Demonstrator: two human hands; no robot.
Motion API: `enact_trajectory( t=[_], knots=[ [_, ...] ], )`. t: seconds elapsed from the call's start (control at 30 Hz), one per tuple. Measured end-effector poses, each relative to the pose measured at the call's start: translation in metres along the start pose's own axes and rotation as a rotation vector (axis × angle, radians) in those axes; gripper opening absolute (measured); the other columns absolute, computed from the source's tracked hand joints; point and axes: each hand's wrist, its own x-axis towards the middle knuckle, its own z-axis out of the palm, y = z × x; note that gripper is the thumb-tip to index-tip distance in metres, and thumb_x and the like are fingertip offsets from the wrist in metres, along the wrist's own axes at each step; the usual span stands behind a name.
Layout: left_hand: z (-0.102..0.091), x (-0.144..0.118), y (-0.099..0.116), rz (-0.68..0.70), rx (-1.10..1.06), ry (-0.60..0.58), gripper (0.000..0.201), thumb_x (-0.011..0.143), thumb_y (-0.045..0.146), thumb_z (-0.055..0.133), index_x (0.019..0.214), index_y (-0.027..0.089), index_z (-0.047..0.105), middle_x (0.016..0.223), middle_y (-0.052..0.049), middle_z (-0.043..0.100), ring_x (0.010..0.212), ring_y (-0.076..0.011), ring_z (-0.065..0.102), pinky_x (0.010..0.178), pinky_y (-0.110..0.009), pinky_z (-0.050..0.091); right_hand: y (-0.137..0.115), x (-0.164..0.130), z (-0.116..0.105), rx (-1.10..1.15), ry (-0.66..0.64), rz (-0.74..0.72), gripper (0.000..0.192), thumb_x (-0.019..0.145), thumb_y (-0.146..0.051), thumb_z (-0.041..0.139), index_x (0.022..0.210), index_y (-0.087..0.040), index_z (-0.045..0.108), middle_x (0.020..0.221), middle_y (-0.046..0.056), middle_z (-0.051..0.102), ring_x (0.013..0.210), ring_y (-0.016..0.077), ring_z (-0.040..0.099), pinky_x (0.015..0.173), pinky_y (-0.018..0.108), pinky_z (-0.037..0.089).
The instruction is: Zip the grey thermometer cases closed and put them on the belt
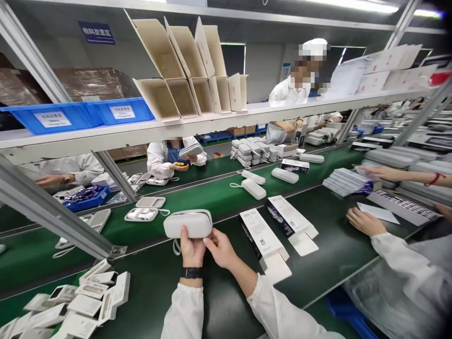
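Note:
My left hand (192, 249), with a black watch on the wrist, grips a light grey zippered case (188, 225) above the near edge of the green belt. Its thumb lies on the front. A dark seam runs along the case's upper right edge, and a wrist strap (176, 246) hangs below. At the lower right corner of the case, my right hand (221, 248) pinches with thumb and forefinger; any zipper pull there is too small to see. Right of my hands, two white printed boxes (263, 238) lie on the dark worktop with end flaps open.
Small white boxes (84, 301) are heaped at lower left. Open cases (143, 212) and closed cases (253, 188) lie on the green belt (212, 202). A shelf (197, 125) with cartons and blue bins crosses above. A co-worker's hand (365, 221) holds a white sheet at right.

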Motion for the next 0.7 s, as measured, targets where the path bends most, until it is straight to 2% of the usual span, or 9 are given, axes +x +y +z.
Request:
enact_trajectory(
  t=[0.1,0.23,0.37,0.5,0.6,0.7],
  knots=[
    [-0.004,-0.012,-0.008,0.042,0.048,0.016,0.045,0.087,0.045,0.067,0.127,0.025,0.063,0.108,-0.007,0.075,0.095,-0.0243,0.071,0.088,-0.035,0.053,0.002,-0.006,-0.005,0.119,-0.022,0.046,0.025,0.089,-0.041,0.064,0.083,-0.017,0.061,0.069,-0.001,0.056,0.061,0.0114,0.050,0.059,0.025,0.040],
    [-0.007,-0.022,-0.011,0.061,0.101,0.103,0.039,0.089,0.040,0.065,0.124,0.023,0.064,0.103,-0.006,0.075,0.088,-0.0216,0.071,0.083,-0.033,0.054,0.013,-0.018,-0.002,0.310,-0.021,0.148,0.037,0.082,-0.052,0.071,0.081,-0.017,0.058,0.062,-0.005,0.051,0.049,0.0068,0.037,0.047,0.023,0.028],
    [-0.006,-0.030,-0.008,0.081,0.160,0.137,0.040,0.089,0.045,0.063,0.122,0.022,0.065,0.101,-0.006,0.075,0.089,-0.0217,0.071,0.086,-0.034,0.054,0.013,-0.029,0.004,0.376,-0.076,0.221,0.042,0.079,-0.055,0.073,0.073,-0.017,0.055,0.055,-0.007,0.046,0.047,0.0057,0.033,0.045,0.022,0.021],
    [-0.003,-0.036,-0.004,0.106,0.175,0.150,0.037,0.089,0.046,0.064,0.117,0.023,0.066,0.105,-0.005,0.074,0.097,-0.0213,0.070,0.092,-0.034,0.053,-0.005,-0.039,0.000,0.508,-0.115,0.337,0.039,0.077,-0.048,0.076,0.067,-0.017,0.054,0.048,-0.010,0.039,0.043,0.0043,0.027,0.045,0.023,0.015],
    [-0.008,-0.041,-0.004,0.132,0.234,0.141,0.038,0.086,0.044,0.068,0.117,0.023,0.066,0.112,-0.006,0.073,0.108,-0.0231,0.067,0.098,-0.037,0.051,-0.024,-0.043,-0.017,0.626,-0.088,0.416,0.034,0.076,-0.038,0.077,0.064,-0.018,0.052,0.045,-0.013,0.031,0.039,0.0025,0.020,0.045,0.023,0.014],
    [-0.020,-0.048,-0.003,0.152,0.409,0.039,0.050,0.078,0.043,0.077,0.122,0.022,0.064,0.120,-0.008,0.070,0.117,-0.0267,0.063,0.103,-0.041,0.048,-0.041,-0.040,-0.040,0.631,-0.063,0.467,0.031,0.074,-0.033,0.076,0.064,-0.018,0.051,0.044,-0.014,0.028,0.036,0.0014,0.018,0.044,0.023,0.016]
  ],
)
